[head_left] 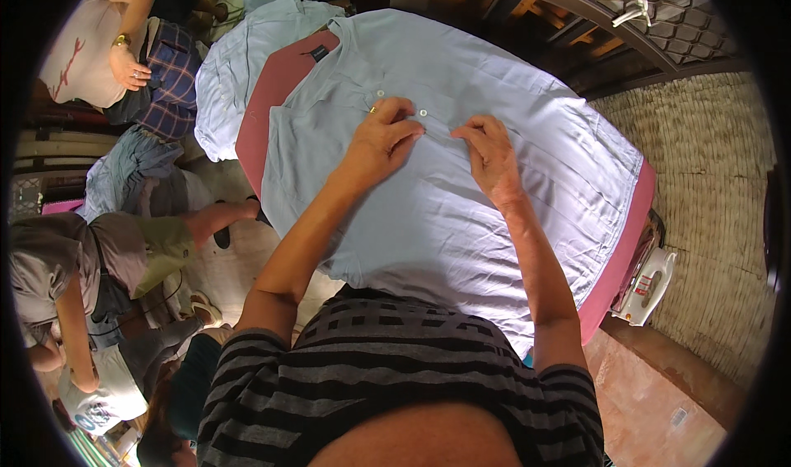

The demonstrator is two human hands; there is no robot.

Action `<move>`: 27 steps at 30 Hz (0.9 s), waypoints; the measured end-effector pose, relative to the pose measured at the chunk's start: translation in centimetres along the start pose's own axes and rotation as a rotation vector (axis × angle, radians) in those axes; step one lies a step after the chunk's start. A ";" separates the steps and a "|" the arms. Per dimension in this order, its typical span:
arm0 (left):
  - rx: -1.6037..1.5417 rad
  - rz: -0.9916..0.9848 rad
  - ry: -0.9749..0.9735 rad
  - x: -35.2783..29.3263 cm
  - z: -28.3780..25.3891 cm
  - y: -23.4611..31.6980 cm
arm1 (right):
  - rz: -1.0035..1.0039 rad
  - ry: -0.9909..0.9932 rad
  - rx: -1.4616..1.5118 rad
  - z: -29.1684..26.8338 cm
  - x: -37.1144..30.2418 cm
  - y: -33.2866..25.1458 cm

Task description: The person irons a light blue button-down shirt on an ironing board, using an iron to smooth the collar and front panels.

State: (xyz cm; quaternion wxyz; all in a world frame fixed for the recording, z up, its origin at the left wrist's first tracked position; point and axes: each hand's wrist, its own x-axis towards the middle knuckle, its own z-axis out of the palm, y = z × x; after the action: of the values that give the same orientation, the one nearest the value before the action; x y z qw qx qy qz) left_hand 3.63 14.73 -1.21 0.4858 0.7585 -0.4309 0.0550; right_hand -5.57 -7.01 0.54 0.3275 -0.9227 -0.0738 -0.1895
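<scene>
Nearest shows a striped top (395, 356); just past it, the pale shirt (387, 212) lies spread over a red board (253, 142). Each grip is narrow — the left hand (381, 143) pinches the shirt's front by a button (423, 113), the right hand (493, 161) pinches it further right. Beyond: another button (381, 94), the collar (334, 67), then pale cloth (224, 92).

Shirt (437, 187) brightest on R, soft shadows, pic edges bent, blk corners
</scene>
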 end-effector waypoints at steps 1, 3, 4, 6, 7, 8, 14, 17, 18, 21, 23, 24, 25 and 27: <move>-0.042 0.012 0.015 -0.1 0.0 -0.2 | -0.005 -0.001 -0.011 0.1 0.0 0.1; -0.014 0.002 -0.028 -0.3 -0.4 -0.5 | -0.011 -0.013 -0.025 0.1 -0.1 0.2; -0.002 -0.003 -0.050 -0.4 -0.6 -0.5 | -0.013 -0.023 -0.028 0.1 -0.1 0.2; -0.024 -0.006 -0.044 -0.4 -0.7 -0.5 | -0.019 -0.033 -0.037 0.0 0.0 0.1; -0.035 -0.006 -0.041 -0.3 -0.7 -0.4 | -0.025 -0.034 -0.042 0.0 0.0 0.2; -0.008 0.004 -0.026 -0.2 -0.7 -0.4 | -0.030 -0.034 -0.048 0.0 0.0 0.1; 0.171 -0.072 0.010 0.5 0.2 0.7 | 0.001 -0.038 -0.062 -0.1 0.0 -0.3; 0.251 -0.029 0.074 0.4 0.6 1.0 | -0.017 0.004 -0.090 -0.2 -0.3 -0.3; 0.271 -0.029 0.074 0.3 0.7 1.3 | -0.006 0.000 -0.110 -0.2 -0.4 -0.2; 0.282 -0.028 0.093 0.3 1.0 1.3 | 0.044 -0.058 -0.161 -0.5 -0.5 -0.3; 0.285 -0.042 0.109 0.1 1.0 1.1 | 0.097 -0.161 -0.182 -0.7 -0.1 -1.2; 0.293 -0.055 0.111 0.0 1.0 1.1 | 0.086 -0.186 -0.233 -0.7 0.1 -1.5; 0.303 -0.069 0.114 -0.1 1.0 1.1 | 0.073 -0.212 -0.283 -0.7 0.5 -1.7; 0.284 -0.064 0.131 0.0 1.1 1.0 | 0.078 -0.196 -0.324 -0.4 0.8 -1.7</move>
State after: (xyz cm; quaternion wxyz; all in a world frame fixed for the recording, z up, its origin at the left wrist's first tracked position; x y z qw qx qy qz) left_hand 2.50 13.68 -1.09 0.4023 0.8277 -0.3617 0.1489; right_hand -5.38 -5.91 2.11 0.1731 -0.9795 -0.0384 -0.0952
